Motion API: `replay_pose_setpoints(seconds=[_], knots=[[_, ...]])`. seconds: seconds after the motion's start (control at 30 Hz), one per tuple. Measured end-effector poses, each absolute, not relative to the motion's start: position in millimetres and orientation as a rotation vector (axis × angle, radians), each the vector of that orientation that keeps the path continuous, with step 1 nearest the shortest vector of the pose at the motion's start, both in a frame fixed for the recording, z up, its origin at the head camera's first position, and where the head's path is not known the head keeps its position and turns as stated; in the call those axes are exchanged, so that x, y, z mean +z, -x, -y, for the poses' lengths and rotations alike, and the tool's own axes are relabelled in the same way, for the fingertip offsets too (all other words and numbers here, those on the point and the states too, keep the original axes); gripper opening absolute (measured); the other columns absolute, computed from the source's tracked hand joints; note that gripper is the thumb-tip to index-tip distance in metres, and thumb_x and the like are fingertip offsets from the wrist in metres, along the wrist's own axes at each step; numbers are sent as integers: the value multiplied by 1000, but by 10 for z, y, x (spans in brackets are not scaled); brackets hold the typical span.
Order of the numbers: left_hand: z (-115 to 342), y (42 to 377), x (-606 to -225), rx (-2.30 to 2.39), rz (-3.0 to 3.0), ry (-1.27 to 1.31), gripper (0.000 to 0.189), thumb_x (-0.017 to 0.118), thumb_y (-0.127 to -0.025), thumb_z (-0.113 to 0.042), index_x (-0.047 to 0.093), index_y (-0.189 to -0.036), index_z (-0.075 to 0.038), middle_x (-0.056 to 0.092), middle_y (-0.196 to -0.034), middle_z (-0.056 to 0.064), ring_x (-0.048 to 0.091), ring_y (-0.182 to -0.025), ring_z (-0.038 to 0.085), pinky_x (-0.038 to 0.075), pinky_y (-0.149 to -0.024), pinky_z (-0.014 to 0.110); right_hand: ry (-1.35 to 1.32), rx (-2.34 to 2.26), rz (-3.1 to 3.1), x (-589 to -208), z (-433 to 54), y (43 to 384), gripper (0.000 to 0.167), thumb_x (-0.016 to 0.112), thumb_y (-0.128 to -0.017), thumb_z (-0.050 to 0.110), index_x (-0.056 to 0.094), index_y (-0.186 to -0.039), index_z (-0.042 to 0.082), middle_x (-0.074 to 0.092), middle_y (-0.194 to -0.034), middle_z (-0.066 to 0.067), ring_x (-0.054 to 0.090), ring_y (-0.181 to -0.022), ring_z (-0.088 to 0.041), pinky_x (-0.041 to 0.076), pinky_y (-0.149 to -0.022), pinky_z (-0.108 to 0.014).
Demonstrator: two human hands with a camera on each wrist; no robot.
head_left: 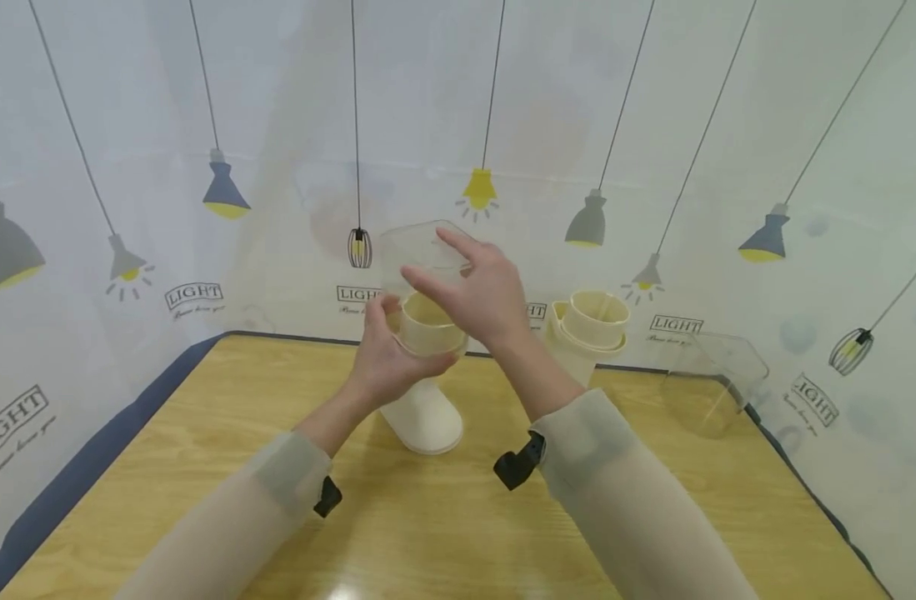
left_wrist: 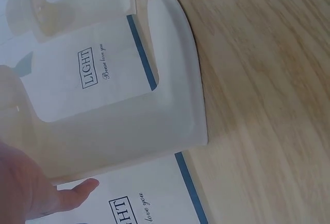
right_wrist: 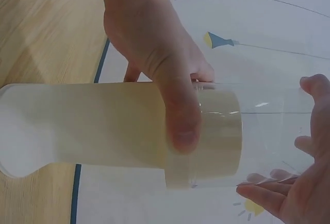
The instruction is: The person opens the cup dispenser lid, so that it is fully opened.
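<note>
In the head view, the left hand (head_left: 386,358), its fingers curled, grips the cream stand (head_left: 431,421) at frame centre; the right hand (head_left: 495,296) spreads its fingers against the clear container (head_left: 407,250) above it. A second stand (head_left: 588,358) is right of centre. The left wrist view shows the stand's foot upright on the surface (left_wrist: 278,131). In the right wrist view, the container surrounds the stand's collar, right of centre.

The left grip (head_left: 388,357) curls below the right grip (head_left: 489,296), whose fingers (head_left: 456,242) spread straight.
</note>
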State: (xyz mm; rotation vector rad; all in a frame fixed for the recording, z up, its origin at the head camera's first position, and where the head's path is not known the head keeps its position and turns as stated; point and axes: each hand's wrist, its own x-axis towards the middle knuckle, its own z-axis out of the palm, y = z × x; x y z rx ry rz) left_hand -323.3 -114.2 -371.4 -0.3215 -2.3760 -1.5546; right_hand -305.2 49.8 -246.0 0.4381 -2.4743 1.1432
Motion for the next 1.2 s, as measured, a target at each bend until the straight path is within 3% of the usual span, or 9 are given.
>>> replay_pose_setpoints(seconds=[0.27, 0.4, 0.5, 0.73, 1.2], knots=[[1129, 3241, -3693, -1557, 2371, 349, 123, 99, -66, -53, 22, -156, -20, 39, -154, 15, 54, -129, 32, 51, -107, 54, -449, 1138, 2477, -2434, -545, 3048, 77, 78, -85, 66, 58, -153, 37, 58, -157, -5, 69, -123, -30, 61, -97, -50], [1129, 3242, -3682, -1555, 2380, 356, 124, 99, -67, -52, 21, -158, -22, 38, -156, 14, 54, -130, 32, 51, -109, 54, -423, 1204, 2480, -2415, -562, 3036, 76, 79, -86, 65, 57, -153, 38, 56, -160, 2, 67, -131, -31, 60, -101, -51], [1138, 3242, -3678, -1558, 2385, 366, 122, 99, -68, -50, 20, -158, -23, 39, -156, 12, 54, -131, 31, 52, -108, 53, -470, 1116, 2511, -2388, -548, 3001, 79, 78, -86, 66, 55, -155, 36, 55, -160, -3, 61, -136, -31, 58, -103, -54], [1166, 3242, -3698, -1574, 2357, 389, 124, 100, -67, -46, 20, -159, -23, 38, -157, 14, 55, -131, 33, 54, -106, 52, -475, 1097, 2507, -2335, -540, 2958, 77, 79, -87, 63, 55, -155, 36, 56, -156, -11, 64, -122, -28, 60, -97, -51], [1240, 3233, -3687, -1560, 2369, 452, 126, 100, -68, -47, 18, -162, -26, 40, -156, 14, 58, -127, 32, 57, -103, 51, -461, 1210, 2473, -2368, -576, 2955, 78, 82, -85, 63, 55, -154, 39, 54, -157, -5, 65, -124, -26, 59, -99, -49]])
